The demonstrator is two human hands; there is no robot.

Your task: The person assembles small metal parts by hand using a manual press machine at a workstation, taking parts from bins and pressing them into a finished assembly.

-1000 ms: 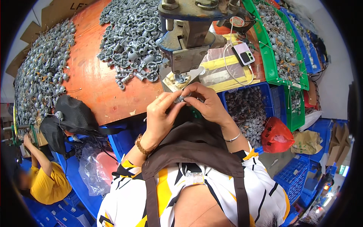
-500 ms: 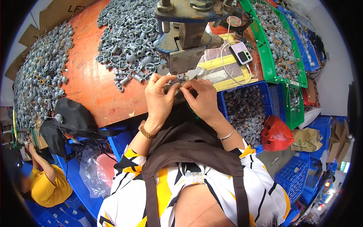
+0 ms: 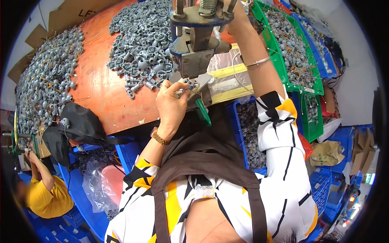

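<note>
Below the head of a metal bench press [image 3: 196,62], my left hand [image 3: 172,104] pinches a small grey plastic fitting [image 3: 190,83] between thumb and index finger. My right arm stretches up past the press on its right side. Only part of my right hand [image 3: 236,18] shows at the top edge, beside the press's upper plate, and its fingers are hidden. A green handle [image 3: 203,112] sticks out below the press, to the right of my left hand. A large heap of similar grey fittings [image 3: 142,44] lies left of the press.
Another heap of grey parts with wires [image 3: 45,81] covers the table's far left. A black bag [image 3: 81,123] sits at the table's front edge. At right stand a green tray [image 3: 323,77] of wired parts and a blue bin [image 3: 237,121]. A co-worker in a yellow shirt [image 3: 50,196] works at lower left.
My right hand has left the fitting and swung up and away to the top of the press. My left hand stays at the fitting. The green handle has come into view.
</note>
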